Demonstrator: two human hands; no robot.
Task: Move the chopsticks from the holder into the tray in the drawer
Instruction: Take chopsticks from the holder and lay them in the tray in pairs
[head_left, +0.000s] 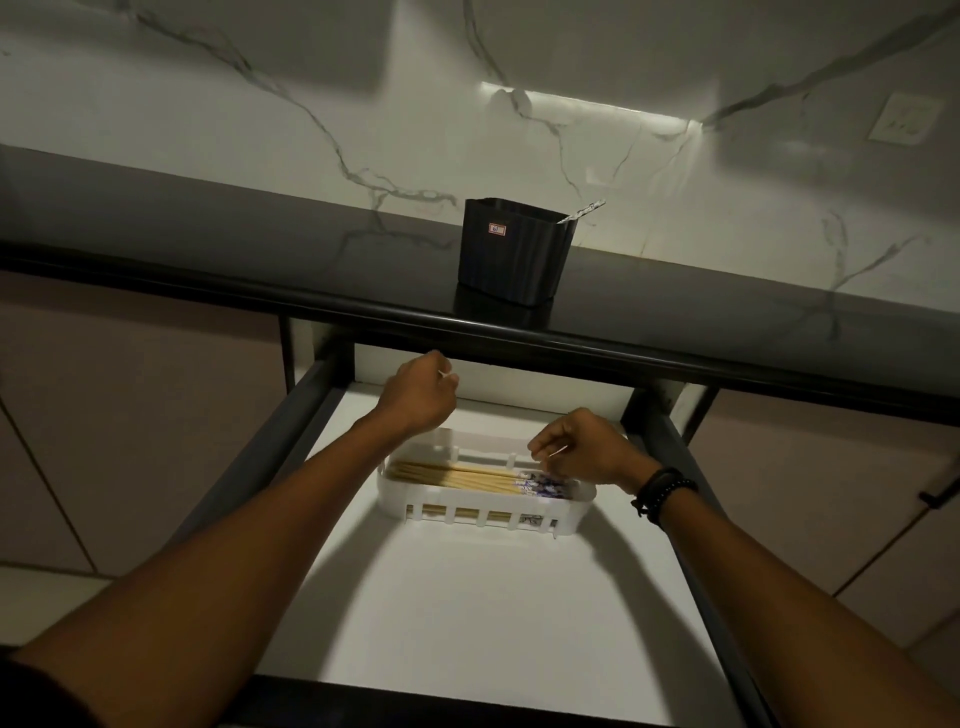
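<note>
Judging from the white tray (467, 502) in the drawer (467, 597), most chopsticks (457, 475) lie there already; one patterned end (584, 210) pokes from the black holder (511, 254). My left hand (421, 392) and right hand (587, 449) each seem to pinch a thin stick (558, 451).

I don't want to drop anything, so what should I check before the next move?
Drawer open: ok.
Tray sits in drawer: ok.
Chopsticks lie flat in tray: ok.
Holder emptied: not ok, one item pokes out.
Right hand pinches a stick: ok.
Left hand grip: cannot tell.
</note>
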